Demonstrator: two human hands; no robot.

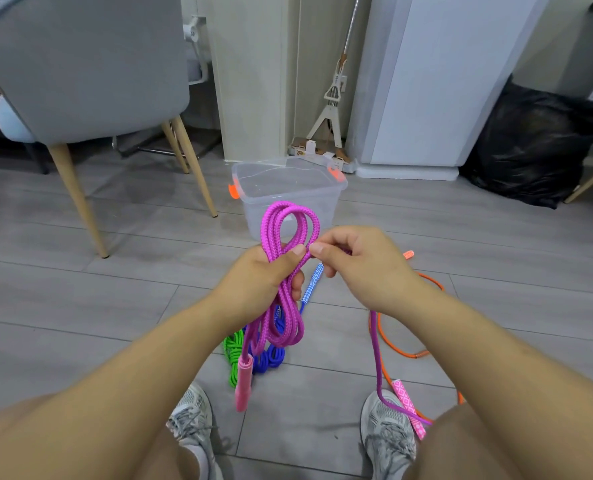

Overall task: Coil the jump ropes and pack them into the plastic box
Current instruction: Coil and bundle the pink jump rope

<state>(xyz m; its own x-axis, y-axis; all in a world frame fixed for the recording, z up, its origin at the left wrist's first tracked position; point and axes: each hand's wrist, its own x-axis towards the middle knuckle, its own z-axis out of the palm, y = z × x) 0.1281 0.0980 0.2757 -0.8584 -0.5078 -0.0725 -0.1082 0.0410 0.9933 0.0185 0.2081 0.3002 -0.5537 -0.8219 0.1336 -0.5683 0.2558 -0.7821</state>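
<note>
While the left hand (257, 277) is clamped round the waist of the half-made coil of the magenta rope (267, 233), thumb pressed across the strands, the right hand (360, 265) pinches the running strand just beside that thumb, so both hands are closed on the same rope and almost touching. Several loops stand above the left fist and several hang below it, with one pink handle (243, 382) dangling free under them. My worry is the uncoiled tail (377, 355), which drops from the right hand to the floor and ends in the patterned handle (407, 407) lying against the right shoe (388, 434); if that foot pins it, the next pull may jerk the loops out of the left grip. The tail also crosses the orange rope (404, 353), so drawing it up could snag that rope and drag it along. Below the coil, the blue rope (270, 358) and green rope (232, 355) lie heaped on the floor, and the hanging loops or swinging handle could catch in them. Uneven loops, as these look, tend to spring open once released. The plastic box (326, 206) sits open on the floor beyond the hands, apparently holding nothing yet; a loosely bound coil dropped there would likely unravel
</note>
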